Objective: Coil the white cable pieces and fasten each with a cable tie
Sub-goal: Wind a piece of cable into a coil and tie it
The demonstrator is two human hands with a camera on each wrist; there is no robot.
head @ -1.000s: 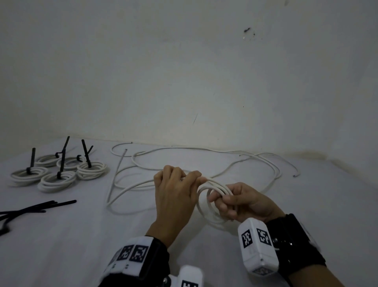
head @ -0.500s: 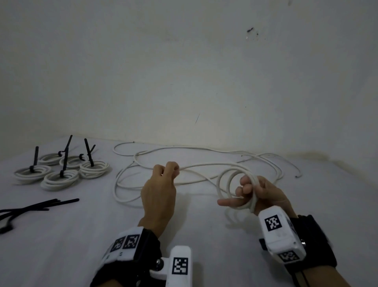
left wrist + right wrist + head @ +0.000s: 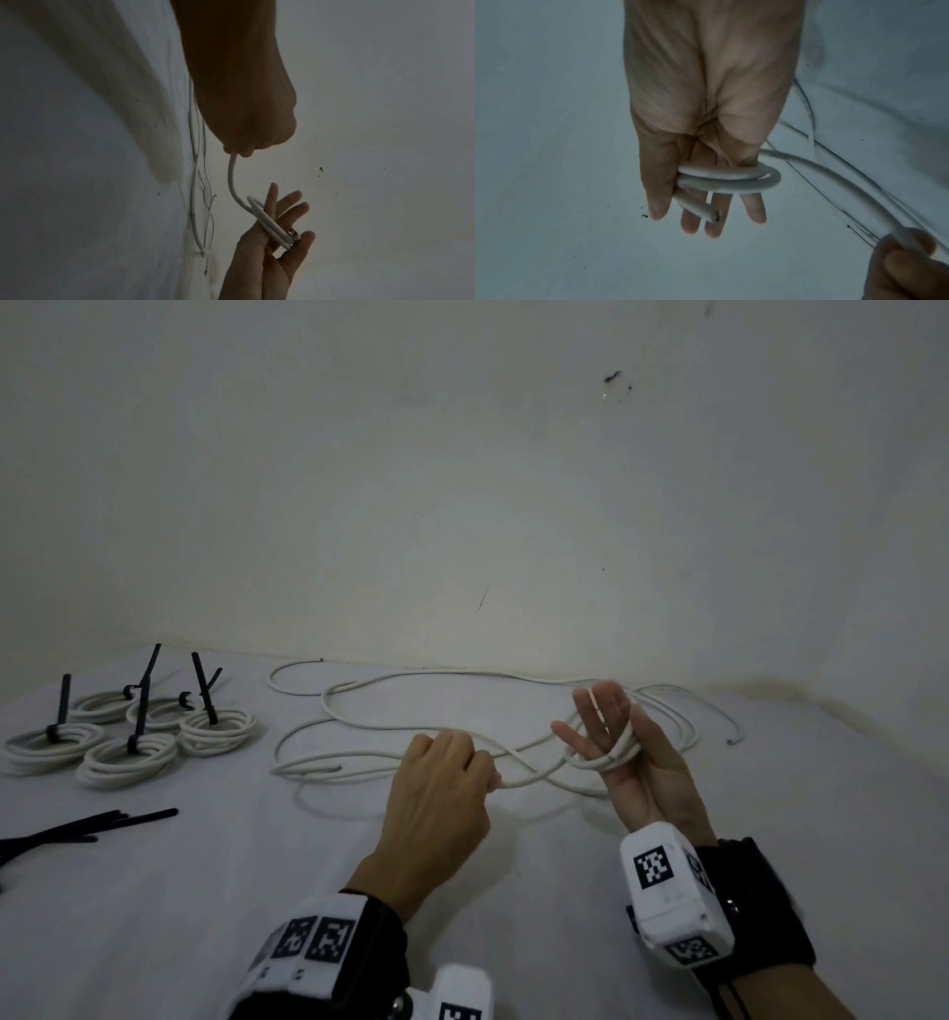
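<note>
A long white cable lies in loose bends on the white surface. My right hand is held up, palm toward me and fingers straight, with a few turns of cable wound around the fingers. In the right wrist view the turns cross the base of the fingers and the cut end pokes out. My left hand, to the left of the right hand, is a fist gripping the strand that runs to the turns.
Several finished coils with upright black cable ties stand at the back left. A bundle of loose black cable ties lies at the left edge. A pale wall rises behind the surface.
The hands have moved apart. The right hand turned palm-up and straightened its fingers, with the loops now around them. The left hand slid left along the strand.
</note>
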